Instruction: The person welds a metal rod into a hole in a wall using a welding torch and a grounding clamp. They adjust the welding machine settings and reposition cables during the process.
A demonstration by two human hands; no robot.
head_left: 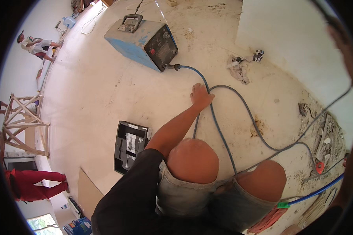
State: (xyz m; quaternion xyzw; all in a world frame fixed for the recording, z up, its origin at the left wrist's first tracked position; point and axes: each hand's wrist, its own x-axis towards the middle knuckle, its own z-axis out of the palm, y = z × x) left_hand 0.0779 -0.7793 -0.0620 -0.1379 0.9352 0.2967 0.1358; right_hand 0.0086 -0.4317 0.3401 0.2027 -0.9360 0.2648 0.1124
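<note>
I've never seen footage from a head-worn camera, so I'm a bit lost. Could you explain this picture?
There's no robot here: a person works bare-handed. The picture comes from the left of two wide fisheye cameras on their head, looking down past their knees, so straight edges bend near the rim.

On the pale, stained floor stand a blue-and-grey box-shaped machine with a top handle, a black plastic compartmented tray, and a crumpled greyish cloth.

The left hand is on a long blue-grey cable plugged into the machine; how firmly it grips is unclear. The right hand is blurred at the right rim, so I can't tell what it holds.
</note>
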